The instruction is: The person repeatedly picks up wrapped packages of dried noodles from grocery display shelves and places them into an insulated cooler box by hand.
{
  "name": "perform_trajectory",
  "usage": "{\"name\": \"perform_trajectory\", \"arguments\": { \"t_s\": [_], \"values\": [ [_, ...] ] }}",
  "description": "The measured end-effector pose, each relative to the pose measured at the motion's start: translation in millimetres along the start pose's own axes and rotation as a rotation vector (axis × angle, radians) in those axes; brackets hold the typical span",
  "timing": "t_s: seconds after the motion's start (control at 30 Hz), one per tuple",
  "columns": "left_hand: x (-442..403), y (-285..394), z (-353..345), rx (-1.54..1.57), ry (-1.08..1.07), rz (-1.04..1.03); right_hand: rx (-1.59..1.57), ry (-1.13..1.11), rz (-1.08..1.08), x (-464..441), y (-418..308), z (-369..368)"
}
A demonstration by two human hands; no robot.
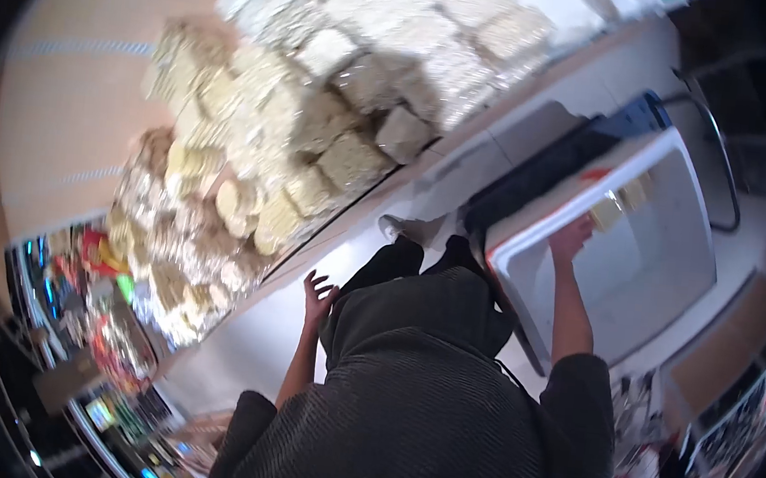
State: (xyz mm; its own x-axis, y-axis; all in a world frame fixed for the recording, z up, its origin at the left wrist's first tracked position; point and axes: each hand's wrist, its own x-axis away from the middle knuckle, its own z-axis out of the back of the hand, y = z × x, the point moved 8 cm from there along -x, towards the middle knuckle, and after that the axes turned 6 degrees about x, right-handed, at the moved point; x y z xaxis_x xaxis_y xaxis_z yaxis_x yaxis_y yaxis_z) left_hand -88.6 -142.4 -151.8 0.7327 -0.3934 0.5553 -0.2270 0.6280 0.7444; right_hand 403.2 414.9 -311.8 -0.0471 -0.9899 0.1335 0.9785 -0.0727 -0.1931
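My left hand hangs beside my left thigh, its fingers apart and nothing in it. Over on the right, my right hand reaches inside a white rectangular tub, near the wall closest to the shelf. A pale yellowish wrapped pack is just beyond the fingers of that hand, and they appear to hold its lower end. Blur hides the exact contact. The tub stands tilted on a dark blue cart.
Stacks of pale, plastic-wrapped packs cover a display counter at the upper left. Colourful packets lie at its lower left end. A metal handle rises behind the tub. An open cardboard box stands at the right.
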Motion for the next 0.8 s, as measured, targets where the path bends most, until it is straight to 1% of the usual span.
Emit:
{"name": "perform_trajectory", "arguments": {
  "t_s": [0.03,0.1,0.13,0.2,0.27,0.33,0.4,0.47,0.5,0.53,0.57,0.67,0.73,0.8],
  "values": [
    [-3.0,-9.6,5.4,0.003,0.031,-0.007,0.0,-0.142,-0.135,-1.2,-2.4,5.7],
    [0.3,-13.5,15.1,0.017,0.101,-0.046,-0.002,-0.062,-0.102,1.4,2.4,11.1],
    [3.7,-7.5,19.8,0.033,0.147,-0.059,-0.001,0.15,0.112,-2.3,17.4,-3.5],
    [9.3,0.0,35.3,0.06,0.24,-0.099,-0.089,-0.006,-0.045,10.6,6.0,27.9],
    [11.2,1.4,59.0,0.101,0.34,-0.088,-0.045,0.121,0.046,9.9,12.9,31.9],
    [11.2,-2.3,88.8,0.181,0.467,-0.099,-0.007,0.159,0.119,8.3,23.8,38.3],
    [0.4,-26.5,126.5,0.216,0.59,-0.121,-0.065,0.064,-0.05,21.6,18.3,69.5],
    [-10.7,-48.7,168.2,0.431,0.731,-0.061,-0.051,0.048,-0.136,23.3,20.7,92.9],
    [-14.0,-56.5,189.9,0.577,0.828,-0.009,-0.13,0.06,-0.209,25.8,18.1,102.7],
    [-18.7,-61.3,211.8,0.728,0.921,0.044,-0.21,0.074,-0.28,36.8,7.4,121.0],
    [-27.0,-63.0,237.4,0.748,0.979,0.013,-0.289,0.086,-0.349,49.1,-7.3,140.2],
    [-64.9,-81.9,324.9,0.728,1.125,-0.027,-0.464,0.19,-0.378,78.6,-63.9,189.7],
    [-76.2,-52.7,368.4,0.856,1.207,0.063,-0.564,0.215,-0.258,87.1,-98.3,210.7],
    [-106.3,-53.7,403.2,1.058,1.054,0.269,-0.668,0.216,-0.145,93.8,-139.6,223.6]
  ]
}}
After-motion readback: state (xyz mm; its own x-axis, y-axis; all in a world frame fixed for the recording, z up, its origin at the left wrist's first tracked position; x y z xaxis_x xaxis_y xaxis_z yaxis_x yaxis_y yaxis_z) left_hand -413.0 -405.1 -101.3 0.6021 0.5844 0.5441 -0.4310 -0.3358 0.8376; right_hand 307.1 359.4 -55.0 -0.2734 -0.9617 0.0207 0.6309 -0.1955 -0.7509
